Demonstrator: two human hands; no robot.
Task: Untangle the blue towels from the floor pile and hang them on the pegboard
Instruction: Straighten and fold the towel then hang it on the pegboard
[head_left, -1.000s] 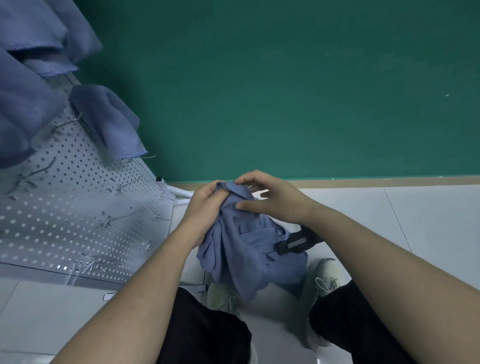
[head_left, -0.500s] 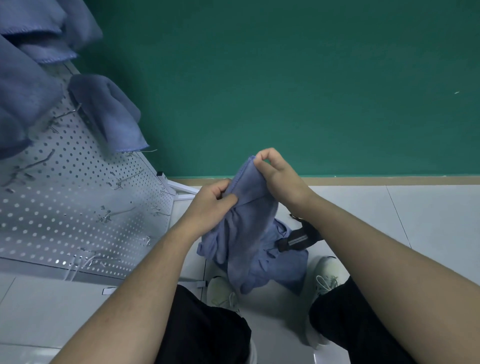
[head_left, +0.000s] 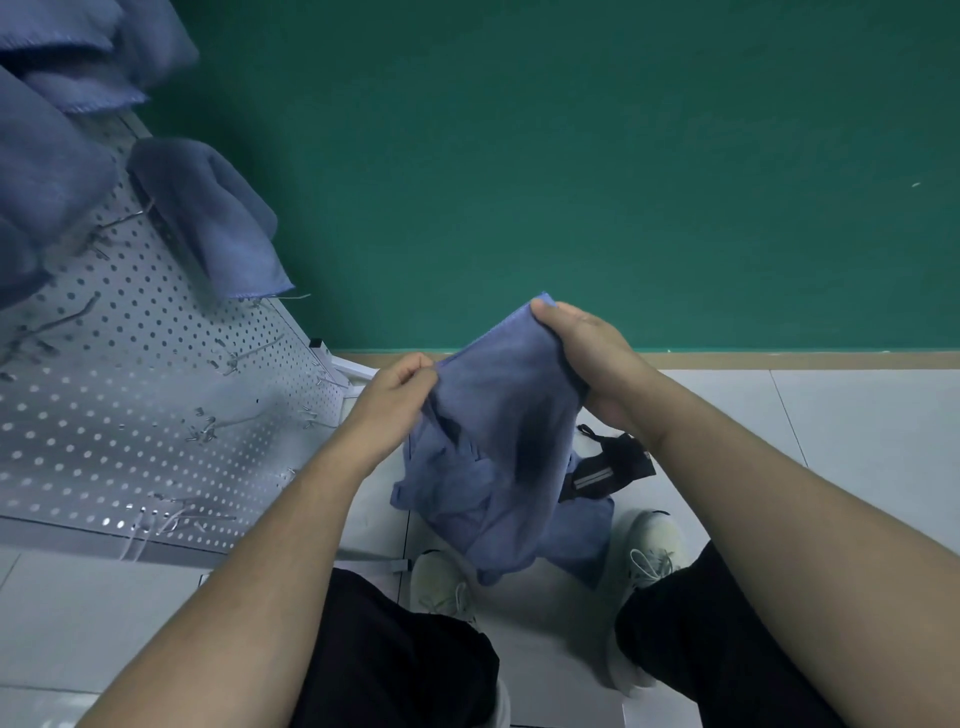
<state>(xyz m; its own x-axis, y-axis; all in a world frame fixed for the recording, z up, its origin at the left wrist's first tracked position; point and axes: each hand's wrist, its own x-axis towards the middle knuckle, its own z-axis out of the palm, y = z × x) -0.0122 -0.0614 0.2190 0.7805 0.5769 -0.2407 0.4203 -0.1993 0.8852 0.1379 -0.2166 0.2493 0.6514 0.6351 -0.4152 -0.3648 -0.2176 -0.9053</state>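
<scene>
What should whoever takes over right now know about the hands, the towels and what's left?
Left hand pinches one edge of a blue towel; right hand grips its top corner, spreading it out.
More blue towel cloth lies on the floor by the shoes.
Done: several hung towels are on the pegboard.
Left: hang this towel on a free hook, then the floor cloth.

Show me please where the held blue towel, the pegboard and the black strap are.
held blue towel (head_left: 498, 415), head view, middle of the spread cloth.
pegboard (head_left: 130, 415), head view, bare perforated panel.
black strap (head_left: 613, 467), head view, part beside the grey stripes.
</scene>
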